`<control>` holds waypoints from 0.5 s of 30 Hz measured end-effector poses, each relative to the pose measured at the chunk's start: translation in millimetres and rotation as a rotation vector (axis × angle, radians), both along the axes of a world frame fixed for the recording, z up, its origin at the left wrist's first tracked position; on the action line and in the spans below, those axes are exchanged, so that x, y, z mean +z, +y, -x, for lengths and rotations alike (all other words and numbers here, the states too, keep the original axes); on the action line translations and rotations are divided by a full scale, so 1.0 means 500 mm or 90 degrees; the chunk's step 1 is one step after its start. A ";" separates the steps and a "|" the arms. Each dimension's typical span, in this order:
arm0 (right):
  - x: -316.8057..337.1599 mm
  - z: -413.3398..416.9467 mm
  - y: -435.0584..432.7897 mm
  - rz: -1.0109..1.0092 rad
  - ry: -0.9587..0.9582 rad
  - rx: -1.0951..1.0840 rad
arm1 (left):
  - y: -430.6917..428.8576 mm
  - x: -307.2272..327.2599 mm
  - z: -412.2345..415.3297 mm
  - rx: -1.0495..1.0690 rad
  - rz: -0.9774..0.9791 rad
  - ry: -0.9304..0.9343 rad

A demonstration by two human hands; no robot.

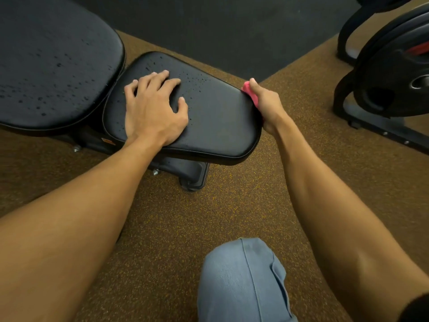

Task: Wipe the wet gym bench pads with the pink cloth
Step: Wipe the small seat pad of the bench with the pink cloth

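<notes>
two hands: left fingers [160, 77] spread on seat pad [220, 122], right fingers [255, 88] grip pink cloth [251, 95]; tag [108, 142] unreadable.

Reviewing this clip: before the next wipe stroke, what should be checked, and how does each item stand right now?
1. Pink cloth gripped by the right hand: ok.
2. Cloth against the seat pad: ok, at its right edge.
3. Left hand steadying the seat pad: ok, though it lies flat in the wiping path.
4. Seat pad dry: not ok, droplets show on its far part.
5. Back pad dry: not ok, droplets all over.
6. Cloth dry enough to absorb: cannot tell.
</notes>
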State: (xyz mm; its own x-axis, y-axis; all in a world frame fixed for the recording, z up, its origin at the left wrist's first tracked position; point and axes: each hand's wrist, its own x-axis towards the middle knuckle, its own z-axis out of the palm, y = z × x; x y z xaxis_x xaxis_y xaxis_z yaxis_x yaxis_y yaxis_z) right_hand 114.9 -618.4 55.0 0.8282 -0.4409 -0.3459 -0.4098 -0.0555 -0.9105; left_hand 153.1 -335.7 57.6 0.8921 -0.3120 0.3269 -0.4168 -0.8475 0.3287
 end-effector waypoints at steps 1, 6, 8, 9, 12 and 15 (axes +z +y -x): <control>0.010 -0.016 -0.003 0.009 0.017 0.029 | 0.000 -0.001 0.000 0.000 -0.001 0.000; 0.070 -0.079 0.026 0.138 0.092 0.161 | -0.002 -0.001 -0.001 0.004 -0.011 -0.002; 0.081 -0.094 0.044 0.186 0.101 0.184 | 0.000 0.000 -0.001 0.006 -0.008 0.000; 0.083 -0.098 0.051 0.204 0.102 0.194 | 0.000 -0.001 0.000 0.006 -0.007 0.000; 0.075 -0.096 0.049 0.190 0.076 0.185 | 0.000 -0.001 -0.002 0.005 -0.006 0.002; 0.067 -0.077 0.035 0.150 0.052 0.174 | 0.001 -0.002 -0.002 0.006 -0.006 0.002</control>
State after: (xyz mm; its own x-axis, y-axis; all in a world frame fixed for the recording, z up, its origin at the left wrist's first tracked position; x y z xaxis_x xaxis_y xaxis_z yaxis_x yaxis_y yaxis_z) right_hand 153.3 -601.0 88.6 0.9002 -0.2824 -0.3316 -0.4219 -0.3769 -0.8246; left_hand 154.2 -335.3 56.5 0.8962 -0.3062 0.3211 -0.4075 -0.8543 0.3226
